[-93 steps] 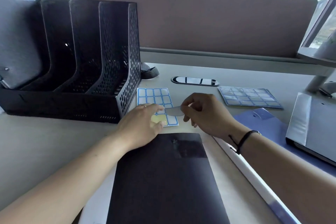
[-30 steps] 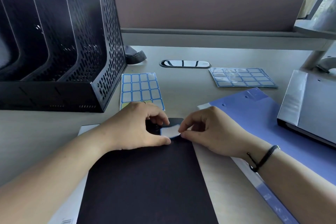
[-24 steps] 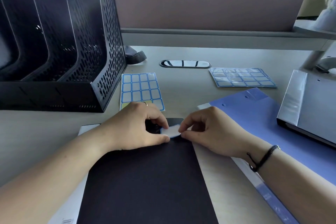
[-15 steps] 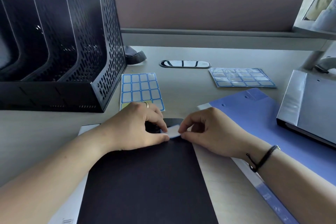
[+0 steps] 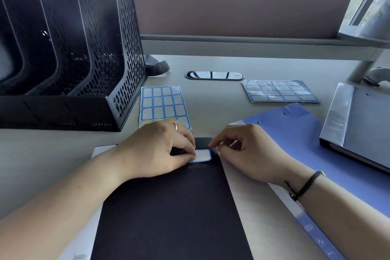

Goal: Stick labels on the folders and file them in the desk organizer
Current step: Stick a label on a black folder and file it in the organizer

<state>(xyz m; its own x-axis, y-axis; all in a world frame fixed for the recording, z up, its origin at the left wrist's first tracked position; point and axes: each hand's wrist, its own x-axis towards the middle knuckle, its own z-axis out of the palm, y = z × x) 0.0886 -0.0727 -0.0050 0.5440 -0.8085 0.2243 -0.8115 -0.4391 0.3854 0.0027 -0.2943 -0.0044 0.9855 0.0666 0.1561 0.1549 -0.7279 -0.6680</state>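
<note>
no legible text, label sheets (image 5: 164, 105) blank, folder markings unreadable

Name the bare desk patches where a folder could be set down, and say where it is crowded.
Bare: left of the black folder, before the organizer; also between the two label sheets. Crowded: right side, blue folder and grey binder.
</note>
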